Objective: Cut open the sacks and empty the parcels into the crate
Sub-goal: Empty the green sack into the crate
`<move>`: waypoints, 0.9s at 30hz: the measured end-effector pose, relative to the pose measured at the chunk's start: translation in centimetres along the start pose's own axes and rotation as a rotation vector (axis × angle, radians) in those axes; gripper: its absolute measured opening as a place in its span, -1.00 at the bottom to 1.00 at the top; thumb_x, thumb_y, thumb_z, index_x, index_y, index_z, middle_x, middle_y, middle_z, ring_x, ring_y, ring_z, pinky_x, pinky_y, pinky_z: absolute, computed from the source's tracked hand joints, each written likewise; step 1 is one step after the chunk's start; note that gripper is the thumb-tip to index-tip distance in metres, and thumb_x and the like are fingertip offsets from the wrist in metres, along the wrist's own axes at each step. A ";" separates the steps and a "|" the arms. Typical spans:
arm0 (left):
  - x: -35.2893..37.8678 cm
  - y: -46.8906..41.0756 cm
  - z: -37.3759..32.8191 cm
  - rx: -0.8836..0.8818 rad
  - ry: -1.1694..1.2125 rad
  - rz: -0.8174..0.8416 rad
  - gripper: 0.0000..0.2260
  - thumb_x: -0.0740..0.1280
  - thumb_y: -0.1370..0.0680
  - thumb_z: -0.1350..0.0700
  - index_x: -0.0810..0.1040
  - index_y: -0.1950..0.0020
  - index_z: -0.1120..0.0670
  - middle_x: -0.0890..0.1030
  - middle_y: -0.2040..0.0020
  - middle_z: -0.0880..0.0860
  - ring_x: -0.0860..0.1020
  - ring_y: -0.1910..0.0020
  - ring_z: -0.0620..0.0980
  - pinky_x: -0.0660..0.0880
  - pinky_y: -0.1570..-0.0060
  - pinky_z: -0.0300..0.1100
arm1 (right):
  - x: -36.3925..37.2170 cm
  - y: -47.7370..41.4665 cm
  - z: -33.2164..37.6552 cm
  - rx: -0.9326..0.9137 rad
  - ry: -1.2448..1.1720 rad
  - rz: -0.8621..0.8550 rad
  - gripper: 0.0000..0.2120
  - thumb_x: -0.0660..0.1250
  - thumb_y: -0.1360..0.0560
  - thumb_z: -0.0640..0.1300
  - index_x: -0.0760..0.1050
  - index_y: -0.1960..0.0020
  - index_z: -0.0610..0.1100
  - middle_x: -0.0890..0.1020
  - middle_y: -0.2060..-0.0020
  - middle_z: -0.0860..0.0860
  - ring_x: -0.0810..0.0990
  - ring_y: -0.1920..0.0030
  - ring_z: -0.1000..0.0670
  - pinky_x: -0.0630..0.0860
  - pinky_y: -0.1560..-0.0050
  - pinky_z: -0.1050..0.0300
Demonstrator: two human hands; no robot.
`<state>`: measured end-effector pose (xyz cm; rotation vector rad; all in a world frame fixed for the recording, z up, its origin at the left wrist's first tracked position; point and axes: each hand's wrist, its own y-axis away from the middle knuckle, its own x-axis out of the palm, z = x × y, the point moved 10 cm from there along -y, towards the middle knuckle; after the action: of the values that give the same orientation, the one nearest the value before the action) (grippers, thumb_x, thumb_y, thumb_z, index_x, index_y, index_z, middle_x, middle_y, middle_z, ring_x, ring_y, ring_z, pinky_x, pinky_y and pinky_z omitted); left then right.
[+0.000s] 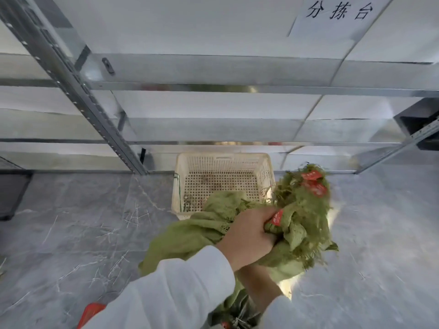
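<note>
The green woven sack [202,231] is bunched up and held in the air just above the near edge of the white crate [223,160], and part of its cloth hangs over the crate's near rim. The frayed end of the sack points up and to the right, blurred, with small red tags [313,184] among the loose threads. The left hand [249,233] grips the bunch near its middle, fingers curled tight into the cloth beside another red tag. It comes out of a white sleeve [180,288].

The right forearm [259,283] reaches up beneath the sack. The right hand is hidden behind the cloth and the left wrist, so I cannot tell how its fingers lie.

The crate stands on the grey marbled floor [71,222], close against the foot of a metal shelf rack [213,87]. The perforated bottom of the crate shows a few small dark specks. A paper sign [339,11] with handwritten characters is fixed high on the rack. A black box [418,119] sits on a shelf at the right. A red object [91,312], partly hidden by the sleeve, lies on the floor at the lower left.
</note>
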<state>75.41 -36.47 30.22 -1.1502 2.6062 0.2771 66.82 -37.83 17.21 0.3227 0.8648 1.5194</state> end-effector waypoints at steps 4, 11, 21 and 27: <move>-2.7 -1.7 1.0 -0.040 0.081 -0.221 -0.71 0.34 -0.43 0.21 0.58 0.09 -0.22 0.64 0.18 -0.25 0.59 0.13 -0.29 0.46 0.16 -0.47 | -2.4 -0.6 0.3 0.000 -0.014 -0.171 -0.86 0.32 -0.52 -0.21 0.55 -0.07 -0.16 0.54 0.21 0.06 0.49 0.08 0.03 0.49 0.00 0.13; -1.8 -6.8 7.7 -0.204 0.122 -0.194 -0.90 0.48 -0.39 -0.08 0.65 0.15 -0.30 0.69 0.19 -0.22 0.65 0.18 -0.25 0.51 0.17 -0.39 | -2.1 -2.5 1.7 -0.199 -0.087 -0.061 -0.87 0.30 -0.49 0.08 0.44 0.06 0.33 0.57 0.07 0.28 0.54 -0.01 0.13 0.48 -0.04 0.27; -3.8 -18.7 25.8 -0.473 0.033 -0.111 -0.85 0.47 -0.35 -0.22 0.59 0.29 -0.20 0.60 0.39 -0.37 0.53 0.37 -0.46 0.36 0.43 -0.56 | -2.6 -18.1 3.4 -0.100 -0.282 0.075 -0.87 0.29 -0.53 0.17 0.44 -0.05 0.38 0.55 -0.04 0.43 0.47 -0.05 0.46 0.38 -0.04 0.55; -5.2 -27.7 39.2 -0.564 -0.005 0.037 -0.80 0.46 -0.37 -0.22 0.63 0.20 -0.12 0.63 0.29 -0.20 0.61 0.19 -0.14 0.40 0.28 -0.30 | -2.7 -32.0 3.3 0.032 -0.387 0.066 -0.69 0.27 -0.46 0.30 0.42 -0.18 0.30 0.61 -0.10 0.27 0.57 -0.10 0.27 0.50 -0.16 0.27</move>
<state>106.19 -40.15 -6.78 -1.2512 2.6193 1.0731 92.82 -41.87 -1.43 0.6505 0.5755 1.4402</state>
